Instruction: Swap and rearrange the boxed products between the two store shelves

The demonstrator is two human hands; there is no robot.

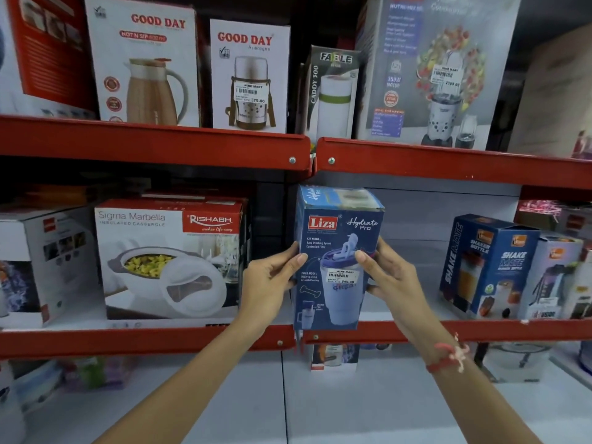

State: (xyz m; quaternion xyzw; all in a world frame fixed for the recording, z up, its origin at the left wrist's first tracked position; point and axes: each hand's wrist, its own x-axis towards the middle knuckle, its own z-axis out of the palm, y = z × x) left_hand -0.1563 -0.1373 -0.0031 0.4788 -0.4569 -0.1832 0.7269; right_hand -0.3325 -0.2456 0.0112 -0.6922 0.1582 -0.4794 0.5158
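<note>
A tall blue Liza Hydrate Pro box (333, 232) stands upright at the front edge of the middle shelf (480, 330). My left hand (269, 283) grips its left side and my right hand (389, 277) grips its right side. The box bottom reaches down to the red shelf lip. On the upper shelf (153, 142) stand two white Good Day boxes, one with a jug (144, 65) and one with a flask (251, 75), a dark Fable Caddy box (333, 91) and a large grey blender box (435, 72).
Left of the held box sits a wide Sigma Marbella casserole box (169, 257); blue Shake Mate boxes (490, 267) stand to its right, with bare white shelf between. A grey box (41, 261) is at far left. More goods lie on the lowest shelf (333, 357).
</note>
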